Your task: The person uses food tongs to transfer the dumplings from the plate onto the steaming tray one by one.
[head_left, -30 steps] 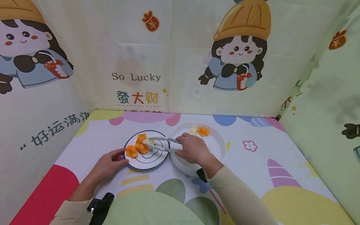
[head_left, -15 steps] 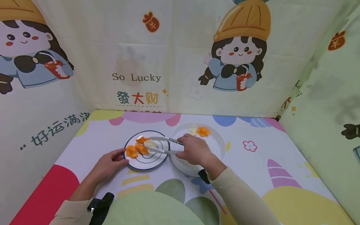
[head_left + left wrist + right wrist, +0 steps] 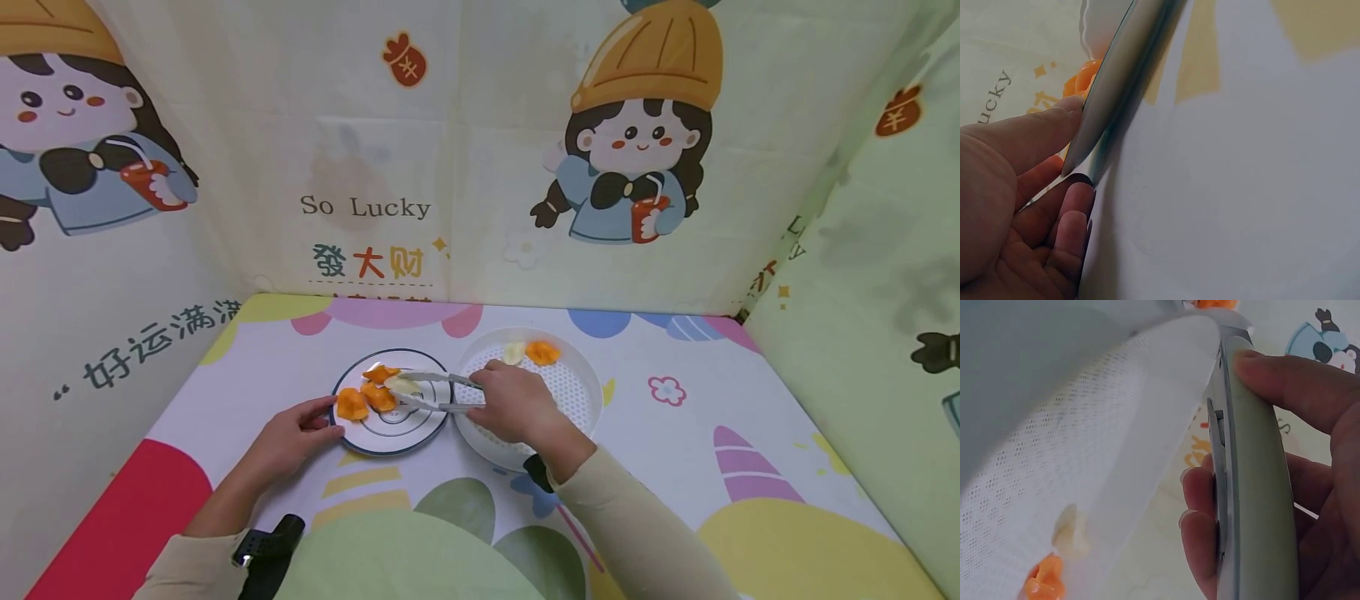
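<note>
In the head view my left hand (image 3: 288, 437) holds the left edge of a white plate (image 3: 420, 427) with blue rings. Its thumb lies on the rim and fingers reach underneath, as the left wrist view shows. Three wrinkled orange pieces (image 3: 352, 404) lie on the plate beside a pale, whitish piece (image 3: 402, 385). My right hand (image 3: 517, 404) grips metal tongs (image 3: 450, 378) with a pale green handle (image 3: 1260, 475). The two tong arms are spread, their tips at the pale piece over the plate.
Right of the plate, partly under my right hand, stands a round white perforated tray (image 3: 581, 400). At its far side are another orange piece (image 3: 542, 353) and a pale piece (image 3: 513, 353). A printed cloth wall (image 3: 480, 167) closes off the back of the table.
The tong tips have shifted slightly around the pale piece on the plate. The orange piece at the plate's far side has moved a little nearer and right. My left hand has stayed put.
</note>
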Demonstrator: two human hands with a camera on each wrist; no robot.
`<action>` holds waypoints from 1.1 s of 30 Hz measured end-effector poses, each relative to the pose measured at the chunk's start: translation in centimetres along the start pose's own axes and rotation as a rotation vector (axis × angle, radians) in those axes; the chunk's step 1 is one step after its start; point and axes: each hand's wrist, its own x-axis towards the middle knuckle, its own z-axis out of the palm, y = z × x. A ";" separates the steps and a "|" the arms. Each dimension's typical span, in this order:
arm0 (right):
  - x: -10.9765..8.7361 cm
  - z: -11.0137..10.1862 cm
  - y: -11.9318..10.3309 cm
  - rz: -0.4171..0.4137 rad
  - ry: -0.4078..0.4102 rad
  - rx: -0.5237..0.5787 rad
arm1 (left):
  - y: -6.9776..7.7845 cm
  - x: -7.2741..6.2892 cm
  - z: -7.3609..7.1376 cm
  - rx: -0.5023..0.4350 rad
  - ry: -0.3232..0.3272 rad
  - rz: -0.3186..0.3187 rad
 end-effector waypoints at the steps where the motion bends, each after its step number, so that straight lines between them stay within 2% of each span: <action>1: -0.1 0.0 0.0 0.006 0.001 0.004 | 0.0 0.0 0.0 0.001 0.000 0.002; 7: -0.8 -0.5 0.6 0.028 0.016 0.056 | 0.0 0.1 -0.1 0.006 0.002 0.005; 12: -1.9 -1.1 1.5 0.026 0.061 0.073 | 0.0 0.1 0.0 0.001 0.004 -0.011; 22: -3.8 -1.8 5.0 0.034 0.169 0.057 | -0.2 0.1 0.2 0.003 0.007 -0.017; 33: -5.6 -2.1 8.0 0.113 0.216 0.082 | -0.3 0.2 0.3 0.008 0.014 -0.016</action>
